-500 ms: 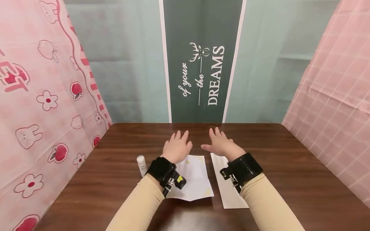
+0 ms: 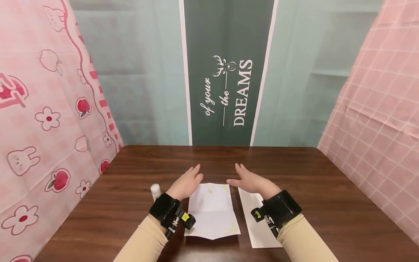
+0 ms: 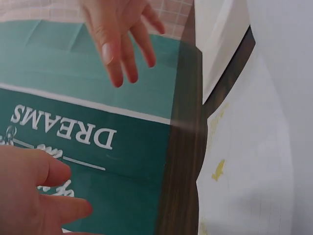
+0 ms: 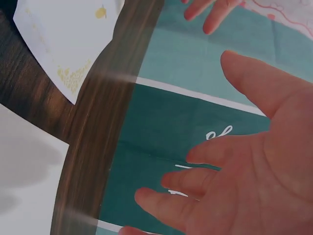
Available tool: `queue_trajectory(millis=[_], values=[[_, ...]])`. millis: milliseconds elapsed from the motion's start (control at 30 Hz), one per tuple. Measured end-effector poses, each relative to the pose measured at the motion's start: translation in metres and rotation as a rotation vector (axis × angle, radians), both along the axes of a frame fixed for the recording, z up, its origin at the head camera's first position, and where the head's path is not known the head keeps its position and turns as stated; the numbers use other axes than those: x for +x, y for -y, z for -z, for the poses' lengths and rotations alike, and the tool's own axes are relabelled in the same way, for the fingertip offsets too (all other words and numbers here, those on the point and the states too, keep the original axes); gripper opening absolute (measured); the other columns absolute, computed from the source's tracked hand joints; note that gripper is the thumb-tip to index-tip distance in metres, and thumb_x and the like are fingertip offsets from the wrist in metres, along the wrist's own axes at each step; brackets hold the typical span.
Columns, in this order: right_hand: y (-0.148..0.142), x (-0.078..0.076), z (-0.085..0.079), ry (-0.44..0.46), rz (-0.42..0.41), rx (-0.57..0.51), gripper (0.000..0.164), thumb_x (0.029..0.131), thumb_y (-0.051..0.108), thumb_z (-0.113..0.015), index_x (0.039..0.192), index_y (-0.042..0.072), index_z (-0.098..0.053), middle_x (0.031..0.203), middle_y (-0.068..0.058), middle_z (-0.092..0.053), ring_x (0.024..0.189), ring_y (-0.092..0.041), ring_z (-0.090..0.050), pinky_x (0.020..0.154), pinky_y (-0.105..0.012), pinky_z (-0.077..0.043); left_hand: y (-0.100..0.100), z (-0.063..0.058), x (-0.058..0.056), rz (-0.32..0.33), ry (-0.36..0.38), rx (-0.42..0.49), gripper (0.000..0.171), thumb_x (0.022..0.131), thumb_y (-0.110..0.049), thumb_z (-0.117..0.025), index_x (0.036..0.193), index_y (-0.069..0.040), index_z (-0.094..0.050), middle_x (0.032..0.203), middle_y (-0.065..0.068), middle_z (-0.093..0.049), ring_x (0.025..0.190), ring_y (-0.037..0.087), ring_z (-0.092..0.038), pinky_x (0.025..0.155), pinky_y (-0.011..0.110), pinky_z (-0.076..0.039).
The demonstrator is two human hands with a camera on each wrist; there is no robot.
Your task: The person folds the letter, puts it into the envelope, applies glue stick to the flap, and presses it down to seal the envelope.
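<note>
A creased white sheet of paper [image 2: 212, 214] with yellow prints at its corners lies on the table, its near edge slightly raised. My left hand [image 2: 186, 185] hovers over its far left side, fingers extended, holding nothing. To the right, a plain white flat piece [image 2: 256, 222], paper or an envelope, lies partly under my right forearm. Above its far end my right hand [image 2: 250, 181] is held with fingers spread and nothing in them. In the right wrist view the palm of the right hand [image 4: 244, 181] shows bare. A white cylindrical tube [image 2: 155, 190] stands left of the left hand, partly hidden by the wrist strap.
The brown wooden table [image 2: 311, 203] ends at a green curtain [image 2: 226, 29] with white lettering. Pink patterned cloths hang on the left [image 2: 49, 87] and right [image 2: 386, 94]. Black straps with small cameras sit on both wrists.
Both hands have drawn back a little toward the body, and the left hand has moved leftward, uncovering more of the creased sheet. The head view has tilted up slightly.
</note>
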State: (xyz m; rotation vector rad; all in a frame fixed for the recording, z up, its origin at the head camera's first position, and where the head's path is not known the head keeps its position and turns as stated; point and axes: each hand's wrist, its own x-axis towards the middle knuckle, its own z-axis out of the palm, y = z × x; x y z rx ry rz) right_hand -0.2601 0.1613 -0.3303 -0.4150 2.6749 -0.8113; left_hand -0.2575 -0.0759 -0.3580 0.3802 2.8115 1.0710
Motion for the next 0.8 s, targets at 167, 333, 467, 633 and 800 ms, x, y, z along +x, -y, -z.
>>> queue_trajectory(millis=[167,333,467,633,800], values=[[-0.003,0.000,0.008,0.021,-0.013,-0.033,0.083,0.093,0.045,-0.049,0.146,-0.004,-0.008,0.152,-0.024,-0.004,0.138,-0.038,-0.009,0.106,-0.054,-0.016,0.008,0.012,-0.004,-0.027,0.050,0.140,0.053,0.101,-0.028,-0.031,0.145,-0.001,-0.026,0.149,0.016,-0.027,0.136,0.031,-0.024,0.107,0.047,-0.021],[-0.002,0.000,0.014,0.028,0.001,-0.060,0.084,0.092,0.049,-0.049,0.147,-0.001,-0.011,0.152,-0.022,-0.010,0.137,-0.038,-0.017,0.105,-0.055,-0.019,0.013,0.023,-0.008,-0.052,0.096,0.216,0.052,0.101,-0.026,-0.029,0.144,0.002,-0.027,0.148,0.019,-0.029,0.135,0.034,-0.026,0.106,0.048,-0.022],[-0.004,0.001,0.019,0.054,0.003,-0.085,0.084,0.092,0.050,-0.048,0.147,-0.001,-0.012,0.152,-0.021,-0.014,0.135,-0.039,-0.025,0.104,-0.055,-0.022,0.014,0.031,-0.009,-0.065,0.133,0.272,0.053,0.100,-0.027,-0.029,0.143,0.004,-0.028,0.147,0.020,-0.029,0.135,0.035,-0.024,0.107,0.049,-0.020],[-0.006,-0.001,0.024,0.092,-0.003,-0.125,0.079,0.095,0.045,-0.046,0.147,-0.002,-0.011,0.152,-0.022,-0.014,0.135,-0.039,-0.022,0.105,-0.054,-0.022,0.016,0.038,-0.011,-0.100,0.159,0.353,0.054,0.100,-0.029,-0.029,0.143,0.004,-0.027,0.148,0.020,-0.027,0.137,0.035,-0.020,0.108,0.049,-0.017],[-0.004,-0.001,0.033,0.144,0.041,-0.167,0.076,0.095,0.046,-0.046,0.147,-0.001,-0.015,0.150,-0.023,-0.019,0.134,-0.040,-0.024,0.102,-0.056,-0.025,0.017,0.043,-0.006,-0.133,0.217,0.496,0.053,0.100,-0.023,-0.029,0.143,0.006,-0.024,0.148,0.025,-0.023,0.135,0.039,-0.022,0.103,0.053,-0.026]])
